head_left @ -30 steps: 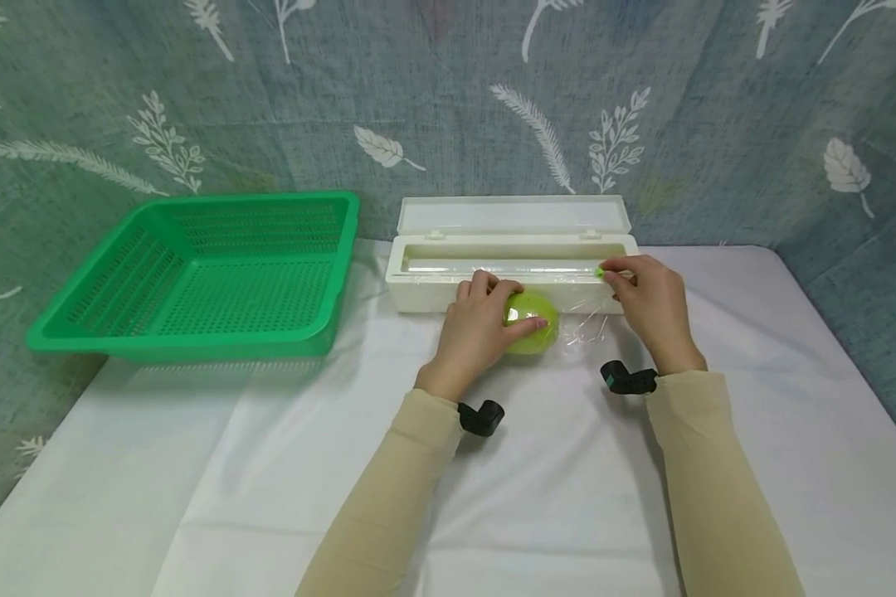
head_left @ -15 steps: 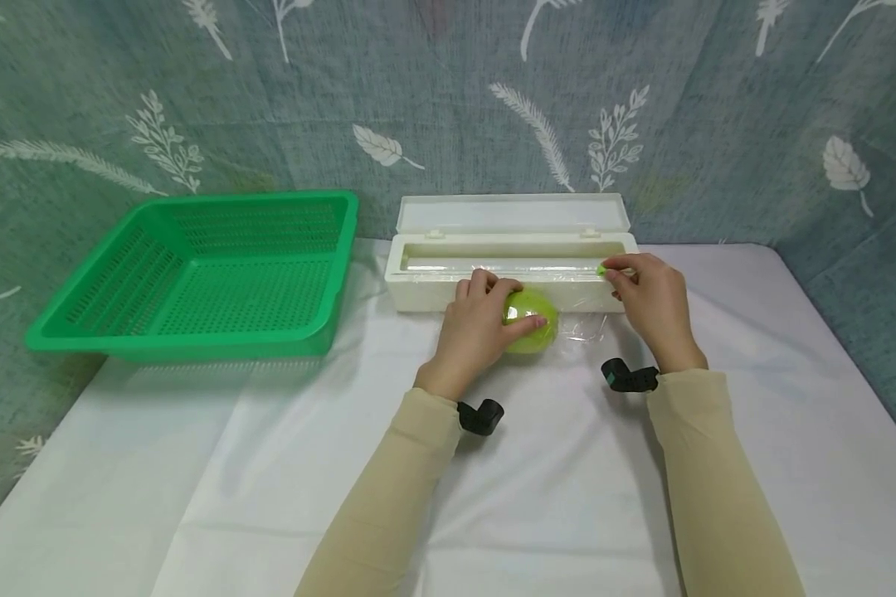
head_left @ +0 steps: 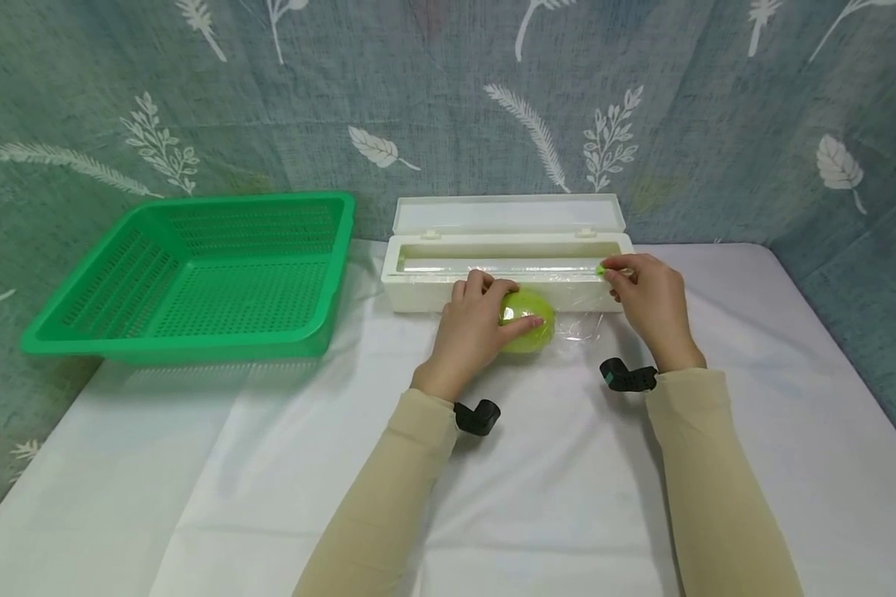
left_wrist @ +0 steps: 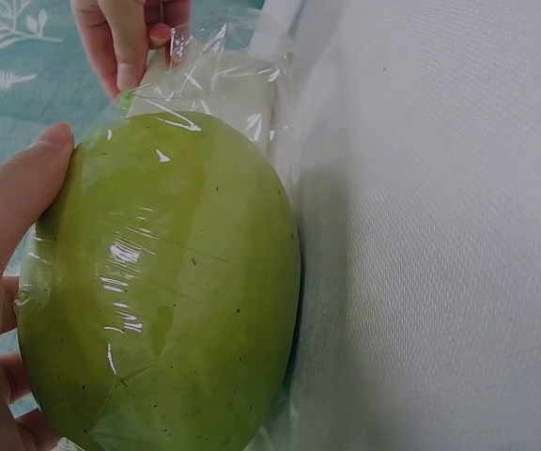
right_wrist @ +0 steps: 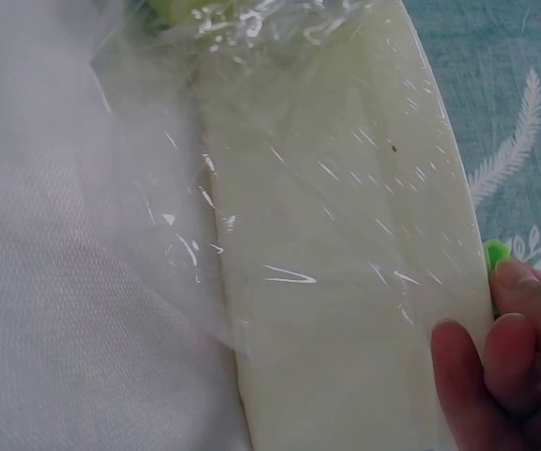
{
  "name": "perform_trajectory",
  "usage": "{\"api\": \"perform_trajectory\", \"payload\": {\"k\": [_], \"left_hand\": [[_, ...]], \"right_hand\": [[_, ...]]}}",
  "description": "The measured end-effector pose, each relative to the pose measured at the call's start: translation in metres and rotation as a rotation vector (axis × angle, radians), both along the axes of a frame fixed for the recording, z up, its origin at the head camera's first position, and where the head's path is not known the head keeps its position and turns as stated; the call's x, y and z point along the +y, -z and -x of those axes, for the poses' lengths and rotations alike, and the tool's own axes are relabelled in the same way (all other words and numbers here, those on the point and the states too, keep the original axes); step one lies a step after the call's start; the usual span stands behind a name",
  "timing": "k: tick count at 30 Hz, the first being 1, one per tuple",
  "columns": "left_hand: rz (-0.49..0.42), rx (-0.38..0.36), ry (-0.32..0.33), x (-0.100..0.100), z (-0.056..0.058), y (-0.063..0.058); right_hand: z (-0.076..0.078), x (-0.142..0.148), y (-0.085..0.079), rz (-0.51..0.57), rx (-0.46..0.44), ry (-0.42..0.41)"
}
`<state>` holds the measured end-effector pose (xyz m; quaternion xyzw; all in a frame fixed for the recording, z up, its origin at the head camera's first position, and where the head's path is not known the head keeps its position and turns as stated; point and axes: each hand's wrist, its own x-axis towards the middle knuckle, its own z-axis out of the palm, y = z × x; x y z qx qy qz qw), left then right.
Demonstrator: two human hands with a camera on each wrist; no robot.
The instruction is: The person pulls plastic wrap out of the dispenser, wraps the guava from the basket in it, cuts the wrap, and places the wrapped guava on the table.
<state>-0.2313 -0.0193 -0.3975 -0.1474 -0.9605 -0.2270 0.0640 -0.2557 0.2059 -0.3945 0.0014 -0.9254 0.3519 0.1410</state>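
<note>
A smooth yellow-green fruit point(head_left: 526, 322) with small dark specks sits under clear plastic wrap point(left_wrist: 224, 70) in front of a white wrap dispenser box point(head_left: 426, 297). My left hand point(head_left: 472, 327) holds the wrapped fruit from its left side, thumb point(left_wrist: 26, 183) along it and other fingers curved around it. The wrap stretches over the box's front edge. At the box's right end, my right hand point(head_left: 651, 303) pinches a small bright green slider point(right_wrist: 496, 252) between thumb and forefinger. Its other fingers are curled against the box front in the right wrist view.
The box's hinged lid point(head_left: 508, 215) stands raised at the back. A green perforated basket point(head_left: 194, 348) is to the left on the white cloth point(head_left: 560, 497). A leaf-patterned curtain point(head_left: 448, 99) hangs behind everything.
Both hands keep their places on the fruit and the green slider. The whole head view has shifted slightly left; the wrap beside the fruit lies a little differently.
</note>
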Motion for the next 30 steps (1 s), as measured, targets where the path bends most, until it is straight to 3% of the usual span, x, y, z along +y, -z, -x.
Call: {"api": "perform_trajectory", "payload": {"k": [8,30], "left_hand": [[-0.005,0.003,0.007,0.0000,0.0005,-0.0009],[-0.008,-0.005,0.001,-0.0012,-0.0008,0.0018]], "right_hand": [[-0.0005,-0.0001,-0.0017,0.006,0.034,-0.003],[-0.0024,0.0008,0.0004,0.032,0.017,-0.005]]}}
